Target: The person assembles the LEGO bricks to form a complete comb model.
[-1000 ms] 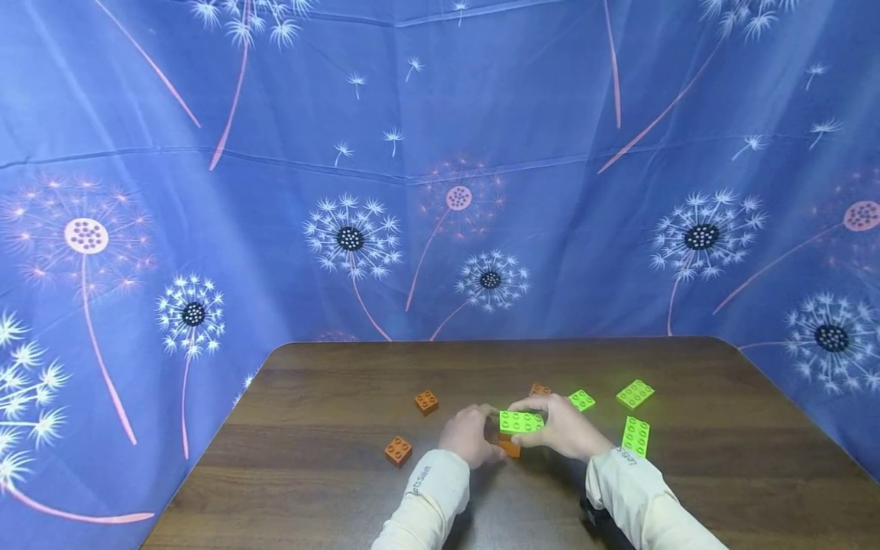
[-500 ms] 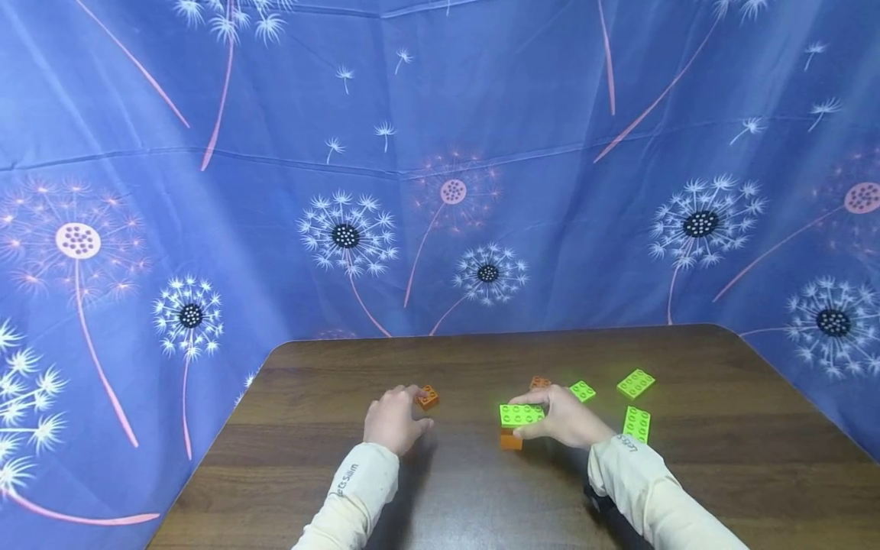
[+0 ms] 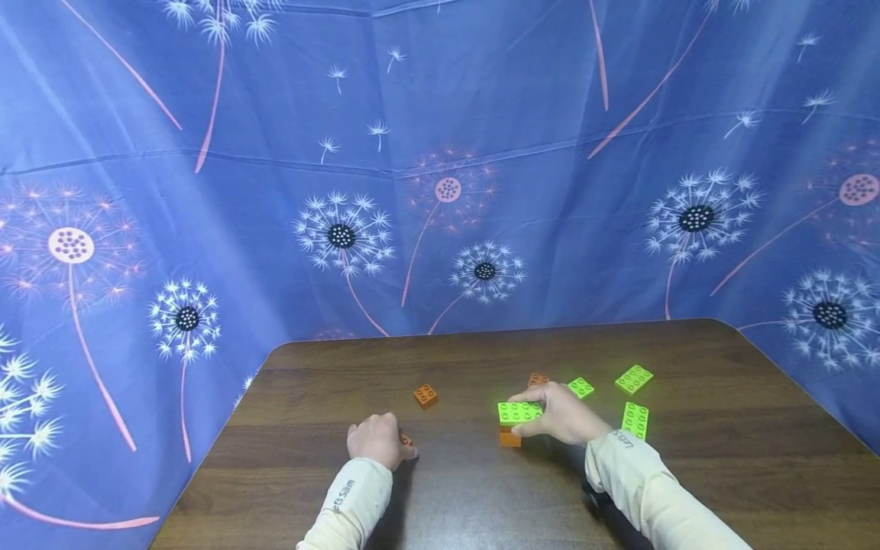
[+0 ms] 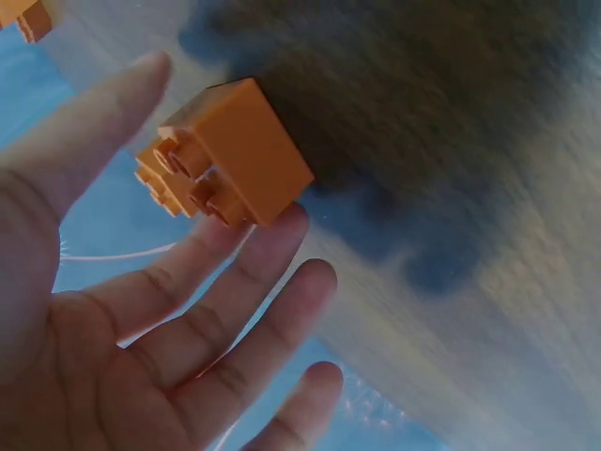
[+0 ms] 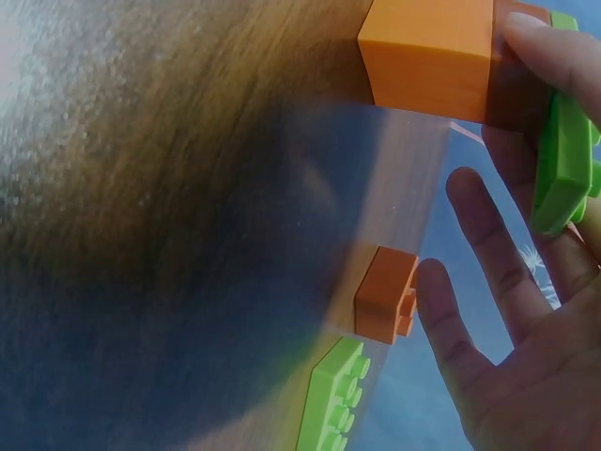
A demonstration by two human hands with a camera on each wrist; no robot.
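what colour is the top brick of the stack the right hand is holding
Bright green; the top brick shows best in the head view.

1. Head view: bright, even light overall; pale sheen streaks the blue cloth (image 3: pixel 261 198) at upper left and upper right.
2. A soft glare lies on the tabletop (image 3: pixel 474 504) at lower centre; dark shadows fall beside both sleeves (image 3: pixel 351 496).
3. The green bricks (image 3: pixel 634 379) at right look oversaturated, tinting the wood around them.
4. Left wrist view: dimmer and hazy; a broad shadow darkens the upper right, the wood grain smeared, the left hand (image 4: pixel 178 348) clearer.
5. Right wrist view: whitish glare at upper left, deep shadow at lower left, the right hand (image 5: pixel 535 376) shaded.
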